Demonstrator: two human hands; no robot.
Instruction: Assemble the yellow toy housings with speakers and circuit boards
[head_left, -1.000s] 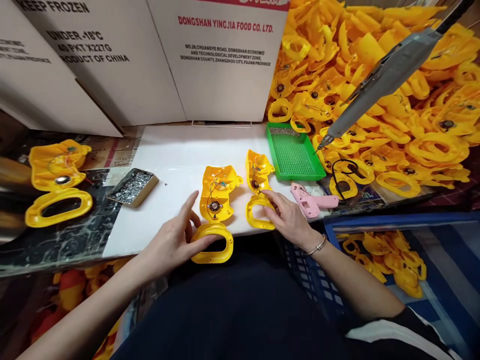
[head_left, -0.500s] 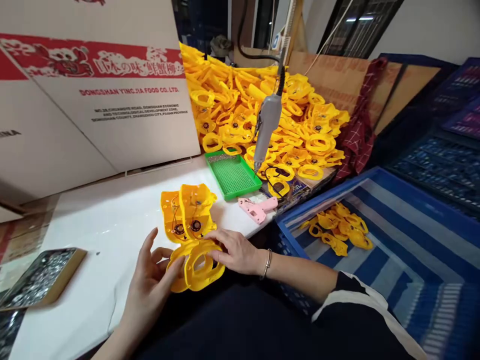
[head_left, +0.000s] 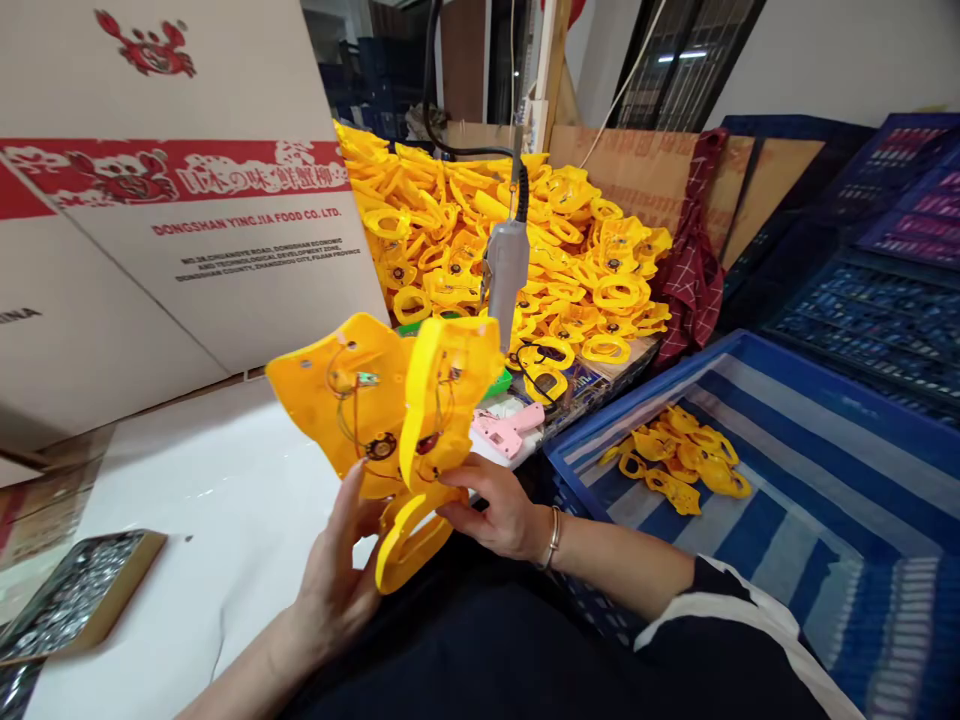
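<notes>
Two yellow plastic shells are held up off the white tabletop, their inner sides toward me. The left shell (head_left: 322,375) carries thin wires, a small green board and a round black part. Wires also show inside the right shell (head_left: 469,370), which stands partly edge-on beside it. Each tapers to a ring-shaped end below. My left hand (head_left: 341,565) grips the left shell from below, thumb near the black part; some of its fingers are hidden. My right hand (head_left: 499,505) pinches the lower right side of the right shell.
A grey electric screwdriver (head_left: 507,275) hangs before a heap of yellow shells (head_left: 442,240). Behind my shells lies a green tray (head_left: 499,385), mostly hidden, with a pink gun-shaped part (head_left: 510,428) nearby. A blue crate (head_left: 825,580) stands right; a box of small metal pieces (head_left: 82,590), left.
Both hands have lifted the two yellow shells from the tabletop and tipped them up toward me. The shells now block much of the green tray. My view has tilted up and turned slightly right.
</notes>
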